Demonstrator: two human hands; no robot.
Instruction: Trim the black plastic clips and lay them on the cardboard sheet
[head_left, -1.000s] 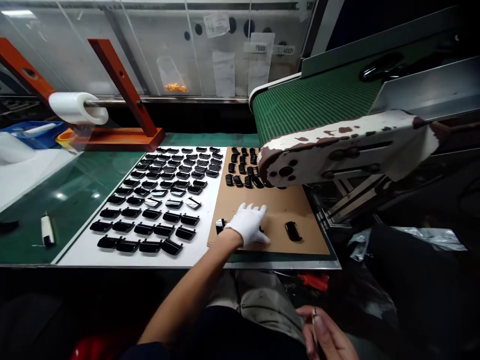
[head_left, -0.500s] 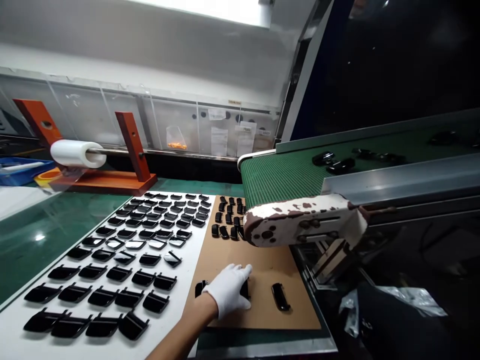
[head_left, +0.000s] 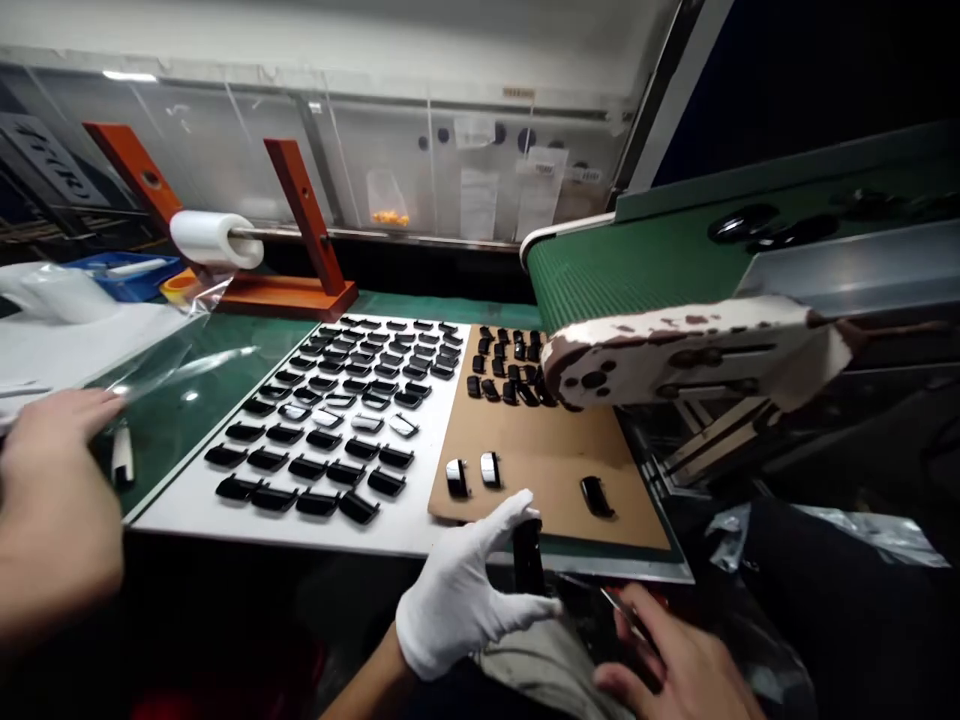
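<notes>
My left hand (head_left: pixel 469 590), in a white glove, is closed on a glossy black plastic part (head_left: pixel 529 555) in front of the table edge. The part stands upright between thumb and fingers. Just right of it my bare right hand (head_left: pixel 675 655) grips a slim tool with a thin metal blade (head_left: pixel 615 602); its exact kind is hard to make out. Behind my hands, two black parts (head_left: pixel 490 470) and another single part (head_left: pixel 596 496) lie on the brown cardboard (head_left: pixel 540 440).
Rows of black parts (head_left: pixel 322 440) cover a white board (head_left: pixel 405 535). A green conveyor belt (head_left: pixel 600 270) overhangs the cardboard. At left are another person's blurred hand (head_left: pixel 60 470) and a film roll (head_left: pixel 214 240) on an orange stand (head_left: pixel 300 295).
My left hand has drawn back from the cardboard with a black part. My right hand and its tool have come into view, and another person's hand at left. The view has tilted down.
</notes>
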